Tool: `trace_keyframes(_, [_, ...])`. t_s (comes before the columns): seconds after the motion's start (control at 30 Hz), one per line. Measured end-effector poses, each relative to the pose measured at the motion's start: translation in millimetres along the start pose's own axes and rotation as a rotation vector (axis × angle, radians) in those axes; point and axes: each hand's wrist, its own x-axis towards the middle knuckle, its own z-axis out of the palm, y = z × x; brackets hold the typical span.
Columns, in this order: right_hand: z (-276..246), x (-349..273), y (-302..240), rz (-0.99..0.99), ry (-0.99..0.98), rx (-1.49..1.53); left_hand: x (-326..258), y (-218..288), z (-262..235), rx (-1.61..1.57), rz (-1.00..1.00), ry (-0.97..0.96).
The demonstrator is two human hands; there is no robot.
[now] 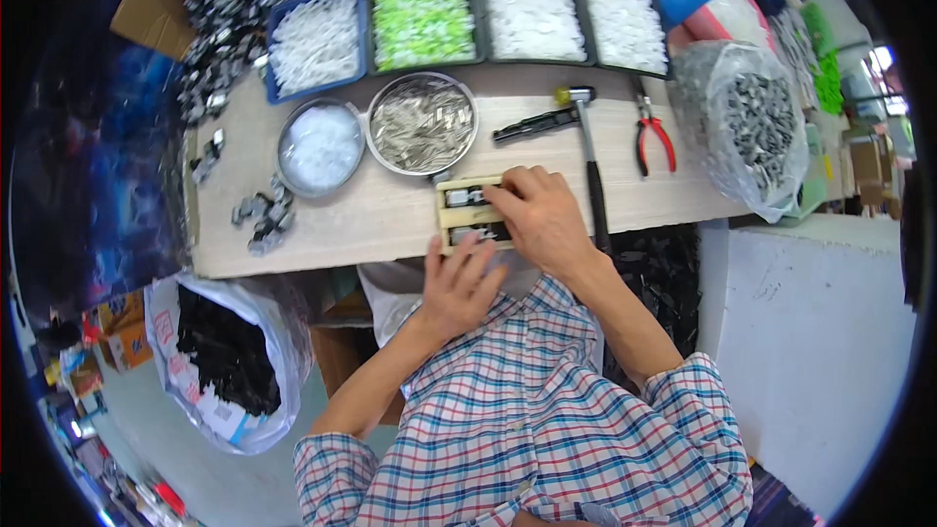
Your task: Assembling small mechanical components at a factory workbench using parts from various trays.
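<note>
Your right hand (543, 220) lies over the right end of the jig (467, 215), a small pale wooden block near the front edge of the tabletop (390, 220). Its fingers curl down onto a little metal part (461, 197) seated in the upper slot, pressing or pinching it; the grip itself is too small to make out. Your left hand (461, 283) comes up from below with fingers spread and loose, tips touching the jig's lower edge, holding nothing that shows. A second dark part sits in the lower slot.

Just right of your right hand the hammer (589, 156) lies with its handle running toward you. A black tool (535, 124) lies beside its head, and red pliers (652, 135) rest farther right. Behind the jig stand two round tins: one of metal clips (423, 124), one of white bits (319, 146). Beyond them is a row of trays (371, 20) with white and green pieces. Loose grey parts (262, 215) lie to the left, and a bag of grey parts (750, 127) slumps at the right end.

The jig sits close to the front edge. With only fingertips steadying it, a hard push from your right hand could slide it toward you or tip it, spilling the seated parts. Your right wrist is near the hammer handle; a careless sweep could nudge it off. The clip tin is just behind the jig, so reaching across could knock it.
</note>
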Motion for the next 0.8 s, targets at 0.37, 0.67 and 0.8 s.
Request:
trace_keyframes(0.37, [-57.7,68.0,179.0,0.356,0.643,-0.153,124.7,-104.4,2.9,0.052,-0.409,-0.069])
trace_keyframes(0.67, [-58.2,78.8,201.5,0.482,0.457,-0.368,114.9,-109.9,11.4,-0.028,-0.448,0.027])
trace_keyframes(0.8, [-44.5,67.2,168.2,0.286,0.606,-0.206,113.6,-111.3,14.2,-0.067,-0.392,0.146])
